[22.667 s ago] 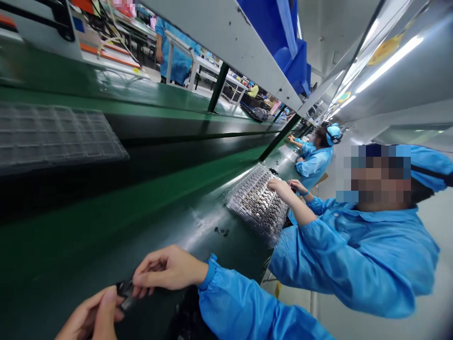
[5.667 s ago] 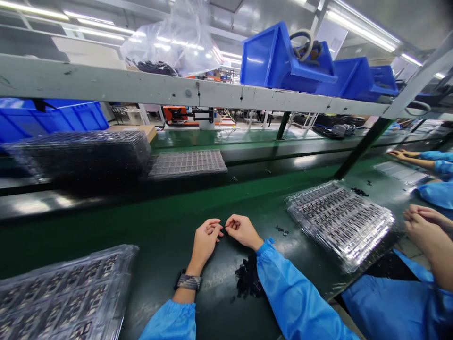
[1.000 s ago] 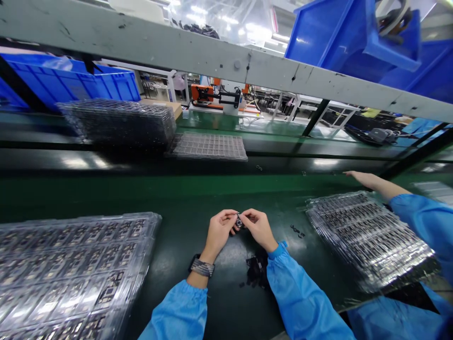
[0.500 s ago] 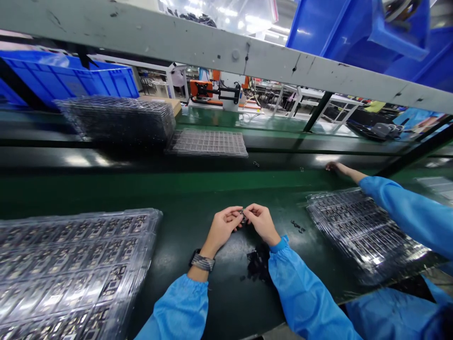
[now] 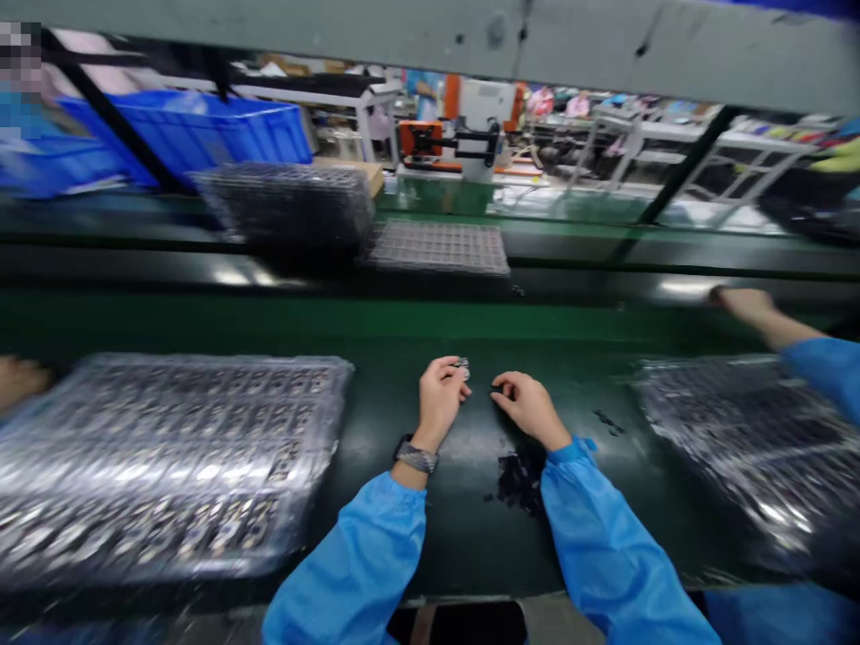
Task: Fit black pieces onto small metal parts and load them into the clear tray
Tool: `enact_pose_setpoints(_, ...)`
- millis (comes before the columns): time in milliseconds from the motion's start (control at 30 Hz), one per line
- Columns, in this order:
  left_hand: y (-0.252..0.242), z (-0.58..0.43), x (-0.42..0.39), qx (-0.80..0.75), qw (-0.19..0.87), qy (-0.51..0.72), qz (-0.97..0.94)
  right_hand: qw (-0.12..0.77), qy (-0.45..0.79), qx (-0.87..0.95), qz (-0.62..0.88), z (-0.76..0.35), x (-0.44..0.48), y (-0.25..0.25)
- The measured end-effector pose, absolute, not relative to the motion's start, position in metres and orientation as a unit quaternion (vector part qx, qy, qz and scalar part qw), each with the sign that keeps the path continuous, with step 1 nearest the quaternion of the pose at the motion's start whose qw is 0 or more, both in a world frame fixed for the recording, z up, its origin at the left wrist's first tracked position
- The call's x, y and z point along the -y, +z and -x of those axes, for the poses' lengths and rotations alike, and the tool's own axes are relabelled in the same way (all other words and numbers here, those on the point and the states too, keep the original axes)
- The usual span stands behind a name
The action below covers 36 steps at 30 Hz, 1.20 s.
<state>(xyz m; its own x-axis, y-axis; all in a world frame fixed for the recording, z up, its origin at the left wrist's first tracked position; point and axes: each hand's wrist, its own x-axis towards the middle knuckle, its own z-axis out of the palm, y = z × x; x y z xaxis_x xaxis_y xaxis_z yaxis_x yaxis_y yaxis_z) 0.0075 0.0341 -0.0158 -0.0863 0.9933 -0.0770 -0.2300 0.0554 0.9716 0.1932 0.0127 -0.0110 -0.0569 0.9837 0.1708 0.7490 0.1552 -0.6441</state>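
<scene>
My left hand pinches a small dark and silver part at its fingertips, above the dark green bench top. My right hand is a short way to its right, fingers curled in a pinch, and what they hold is too small to make out. A little heap of small black parts lies on the bench by my right wrist. A clear plastic tray of parts lies to my left. The picture is blurred by motion.
Another clear tray of parts lies at the right, with a co-worker's hand reaching beyond it onto the black belt. A stack of trays and a flat tray stand behind the belt, blue bins farther back. Another person's hand shows at far left.
My hands have drawn apart; the part stays with my left hand. The view has dropped and swung left. The co-worker's hand stays stretched out to the belt.
</scene>
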Motion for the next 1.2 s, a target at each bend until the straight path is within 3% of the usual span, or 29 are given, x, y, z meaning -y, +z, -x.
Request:
enact_pose_setpoints(267, 0.015, -0.018, -0.017, -0.477, 0.540, 0.551, -0.420, 0.296, 0.233, 0.725, 0.577, -0.195, -0.023, -0.019)
enact_pose_setpoints(500, 0.080, 0.064, 0.089, -0.471, 0.558, 0.448, -0.516, 0.380, 0.318, 0.676, 0.545, -0.200, -0.024, -0.018)
enact_pose_setpoints(733, 0.131, 0.221, 0.142, -0.663, 0.338, 0.365, -0.559, 0.390, 0.351, 0.671, 0.524, -0.203, -0.029, -0.027)
enact_pose_setpoints(867, 0.155, 0.255, 0.133, -0.677, 0.323, 0.306, -0.586, 0.394, 0.347, 0.672, 0.522, -0.205, -0.031, -0.028)
enact_pose_setpoints(1000, 0.150, 0.260, 0.106, -0.675, 0.322, 0.267, -0.607, 0.407, 0.345, 0.667, 0.521, -0.205, -0.033, -0.028)
enact_pose_setpoints(1200, 0.091, 0.267, 0.064, -0.691, 0.349, 0.264, -0.575, 0.434, 0.367, 0.646, 0.509, -0.203, -0.036, -0.032)
